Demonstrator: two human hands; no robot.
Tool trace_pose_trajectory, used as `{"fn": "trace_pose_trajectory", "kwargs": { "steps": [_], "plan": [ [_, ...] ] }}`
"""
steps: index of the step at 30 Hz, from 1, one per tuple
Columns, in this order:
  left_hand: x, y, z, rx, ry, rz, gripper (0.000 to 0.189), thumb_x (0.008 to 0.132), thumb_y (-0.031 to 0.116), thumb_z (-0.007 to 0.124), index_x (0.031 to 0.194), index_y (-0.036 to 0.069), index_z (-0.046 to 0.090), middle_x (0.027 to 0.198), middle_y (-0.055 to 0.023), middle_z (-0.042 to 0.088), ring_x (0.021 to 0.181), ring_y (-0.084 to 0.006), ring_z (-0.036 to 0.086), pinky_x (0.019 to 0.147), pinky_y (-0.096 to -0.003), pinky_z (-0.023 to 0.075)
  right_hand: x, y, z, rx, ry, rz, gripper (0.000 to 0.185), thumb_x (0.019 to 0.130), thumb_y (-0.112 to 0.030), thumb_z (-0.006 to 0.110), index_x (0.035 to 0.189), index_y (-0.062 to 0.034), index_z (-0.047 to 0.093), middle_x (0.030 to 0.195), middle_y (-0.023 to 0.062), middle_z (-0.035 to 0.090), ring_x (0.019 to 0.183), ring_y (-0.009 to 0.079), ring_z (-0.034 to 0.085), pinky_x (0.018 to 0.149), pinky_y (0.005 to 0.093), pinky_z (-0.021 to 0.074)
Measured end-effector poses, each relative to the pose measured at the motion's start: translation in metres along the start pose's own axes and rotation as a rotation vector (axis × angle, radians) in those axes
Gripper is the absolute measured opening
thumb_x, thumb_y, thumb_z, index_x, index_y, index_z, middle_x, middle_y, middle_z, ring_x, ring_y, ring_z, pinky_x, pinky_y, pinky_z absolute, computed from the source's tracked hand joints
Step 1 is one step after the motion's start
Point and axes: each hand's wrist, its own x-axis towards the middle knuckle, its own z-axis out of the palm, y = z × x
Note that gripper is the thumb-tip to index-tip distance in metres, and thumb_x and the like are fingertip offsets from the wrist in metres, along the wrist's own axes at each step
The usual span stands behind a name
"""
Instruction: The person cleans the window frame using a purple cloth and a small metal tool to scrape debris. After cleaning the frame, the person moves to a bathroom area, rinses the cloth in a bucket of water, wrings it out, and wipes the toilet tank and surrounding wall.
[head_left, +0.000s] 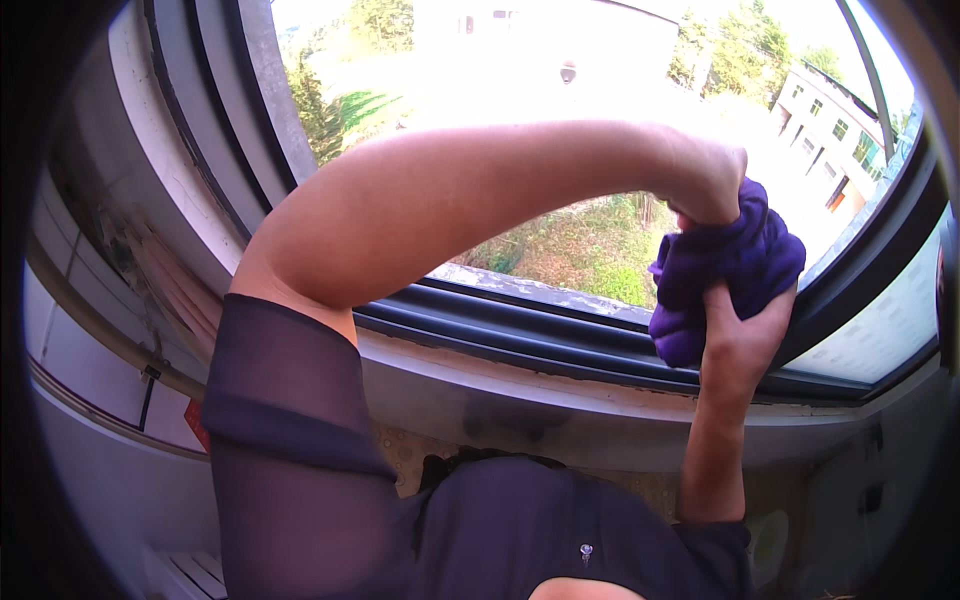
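A bunched purple cloth (720, 262) is gripped between my two hands at the right side of the window opening. My left arm reaches across the view, and my left hand (712, 184) bends down into the top of the cloth; its fingers are mostly hidden. From below, my right hand (746, 337) clasps the same cloth, with the thumb on the near side and the other fingers largely covered. Both hands are close to the dark window frame (847, 277) on the right. Whether the cloth touches the frame cannot be told.
The dark sliding track (495, 319) runs along the bottom of the window, above a pale sill (480, 367). A frosted pane (877, 330) stands at the right. On the left hangs a pinkish curtain (176, 285). Outside are grass, trees and a building (825, 127).
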Motion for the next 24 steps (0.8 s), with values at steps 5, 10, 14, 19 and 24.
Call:
{"fn": "trace_pose_trajectory", "kwargs": {
  "steps": [5, 10, 14, 19, 24],
  "plan": [
    [0.022, -0.037, -0.035, 0.344, 0.002, 0.054, 0.015, 0.078, 0.01, 0.061, 0.076, -0.003, 0.069, 0.067, -0.0154, 0.068, 0.056, -0.0209, 0.064, 0.049, -0.0347, 0.0491, 0.042, 0.015, 0.038, 0.196, -0.096, 0.082, 0.051, 0.08, 0.001, 0.068, 0.126, 0.009, 0.048, 0.109, 0.0149, 0.062, 0.1, 0.0212, 0.063, 0.092, 0.0309, 0.0505],
    [0.011, -0.091, -0.042, 0.443, -0.13, -0.239, 0.018, 0.088, 0.015, 0.061, 0.088, -0.003, 0.066, 0.07, -0.0131, 0.07, 0.048, -0.0184, 0.06, 0.042, -0.0307, 0.0451, 0.068, 0.003, 0.063, 0.633, 0.063, 0.328, 0.026, 0.09, -0.003, 0.064, 0.112, 0.0087, 0.057, 0.102, 0.0158, 0.066, 0.089, 0.0211, 0.067, 0.078, 0.0323, 0.0575],
    [0.031, -0.135, -0.063, 0.647, 0.13, -0.242, 0.024, 0.093, 0.018, 0.059, 0.1, -0.004, 0.067, 0.07, -0.0142, 0.068, 0.049, -0.0181, 0.059, 0.042, -0.0317, 0.0446, 0.101, 0.004, 0.068, 0.871, 0.171, 0.458, 0.024, 0.093, -0.007, 0.062, 0.112, 0.0083, 0.056, 0.102, 0.0182, 0.065, 0.086, 0.0265, 0.069, 0.073, 0.0366, 0.0608],
    [0.016, -0.12, -0.086, -0.086, 0.285, -0.029, 0.044, 0.082, 0.027, 0.063, 0.118, 0.001, 0.065, 0.058, 0.0013, 0.049, 0.042, -0.0058, 0.037, 0.038, -0.0237, 0.0272, 0.143, 0.021, 0.074, 1.041, 0.031, 0.678, 0.021, 0.094, -0.009, 0.058, 0.111, 0.0038, 0.054, 0.1, 0.0149, 0.065, 0.086, 0.0292, 0.067, 0.082, 0.044, 0.0573],
    [0.027, -0.12, -0.061, -0.458, 0.027, -0.011, 0.039, 0.079, 0.044, 0.075, 0.093, 0.01, 0.06, 0.055, 0.0084, 0.039, 0.04, -0.0006, 0.029, 0.037, -0.017, 0.0193, 0.139, 0.007, 0.089, 0.811, 0.091, 0.568, 0.023, 0.087, 0.0, 0.063, 0.109, 0.0052, 0.057, 0.101, 0.0156, 0.066, 0.09, 0.0288, 0.067, 0.086, 0.0413, 0.0573]
  ]
}}
